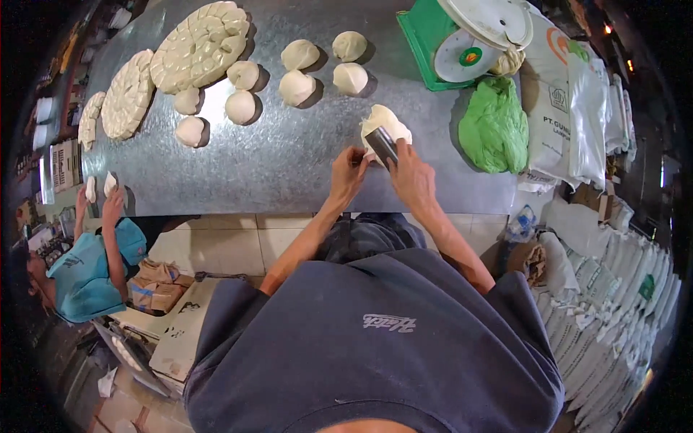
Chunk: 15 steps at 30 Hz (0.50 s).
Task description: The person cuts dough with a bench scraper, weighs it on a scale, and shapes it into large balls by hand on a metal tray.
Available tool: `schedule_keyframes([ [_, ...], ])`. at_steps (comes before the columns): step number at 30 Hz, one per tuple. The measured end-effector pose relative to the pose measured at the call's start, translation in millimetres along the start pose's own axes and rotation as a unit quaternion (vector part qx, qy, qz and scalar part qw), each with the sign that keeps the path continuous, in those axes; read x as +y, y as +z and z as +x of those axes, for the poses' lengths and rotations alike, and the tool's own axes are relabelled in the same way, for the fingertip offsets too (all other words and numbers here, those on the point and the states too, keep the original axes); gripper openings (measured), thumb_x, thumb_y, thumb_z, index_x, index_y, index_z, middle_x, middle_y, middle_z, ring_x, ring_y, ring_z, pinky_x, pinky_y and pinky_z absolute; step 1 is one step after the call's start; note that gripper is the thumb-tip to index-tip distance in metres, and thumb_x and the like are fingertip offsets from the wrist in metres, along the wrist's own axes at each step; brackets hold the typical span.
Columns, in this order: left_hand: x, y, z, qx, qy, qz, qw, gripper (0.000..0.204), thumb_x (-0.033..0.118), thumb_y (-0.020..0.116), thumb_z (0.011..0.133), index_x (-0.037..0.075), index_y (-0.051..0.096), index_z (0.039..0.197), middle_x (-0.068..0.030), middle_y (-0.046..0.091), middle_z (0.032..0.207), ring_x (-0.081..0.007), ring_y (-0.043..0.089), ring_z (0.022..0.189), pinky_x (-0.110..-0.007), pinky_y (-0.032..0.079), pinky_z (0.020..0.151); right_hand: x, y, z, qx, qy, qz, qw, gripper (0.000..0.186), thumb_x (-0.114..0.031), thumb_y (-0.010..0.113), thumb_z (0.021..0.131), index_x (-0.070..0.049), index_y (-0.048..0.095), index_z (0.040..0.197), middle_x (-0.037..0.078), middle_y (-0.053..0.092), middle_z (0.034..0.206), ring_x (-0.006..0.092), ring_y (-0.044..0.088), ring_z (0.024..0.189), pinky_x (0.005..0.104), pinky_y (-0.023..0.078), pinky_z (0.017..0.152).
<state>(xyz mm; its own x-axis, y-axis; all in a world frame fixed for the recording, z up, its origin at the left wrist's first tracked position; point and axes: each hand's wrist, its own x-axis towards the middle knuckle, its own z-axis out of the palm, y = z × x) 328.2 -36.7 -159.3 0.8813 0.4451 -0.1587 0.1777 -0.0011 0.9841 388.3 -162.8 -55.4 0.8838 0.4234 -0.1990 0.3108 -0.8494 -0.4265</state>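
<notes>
A flattened piece of dough (388,120) lies on the metal table in front of me. My right hand (413,173) is closed round a short dark metal rolling pin (381,145), which rests slanted over the dough's near part. At the dough's near left edge, the fingers of my left hand (349,173) are pinched together on it. Farther left and back sit several round dough balls, among them one dough ball (240,107) and another dough ball (350,78) closer to the working spot.
Large scored dough slabs (201,47) lie at the far left. A green scale (426,50) and a green plastic bag (495,126) stand on the right, beside white sacks (552,101). Stacked sacks (606,303) fill the lower right. At the left, a co-worker in teal (94,270) handles dough.
</notes>
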Motion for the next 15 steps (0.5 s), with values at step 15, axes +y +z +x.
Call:
schedule_keyframes([
  [15,101.7,-21.3,112.3,0.178,0.176,0.06,0.966,0.014,0.013,0.068,0.084,0.0,0.066,0.089,-0.0104,0.066,0.081,-0.0142,0.062,0.07,-0.027,0.049,0.06,13.0,49.1,13.4,-0.009,-0.009,0.255,0.967,0.04,-0.02,0.066,0.079,-0.001,0.045,0.107,0.025,0.061,0.095,0.0432,0.061,0.084,0.0464,0.048,0.069],
])
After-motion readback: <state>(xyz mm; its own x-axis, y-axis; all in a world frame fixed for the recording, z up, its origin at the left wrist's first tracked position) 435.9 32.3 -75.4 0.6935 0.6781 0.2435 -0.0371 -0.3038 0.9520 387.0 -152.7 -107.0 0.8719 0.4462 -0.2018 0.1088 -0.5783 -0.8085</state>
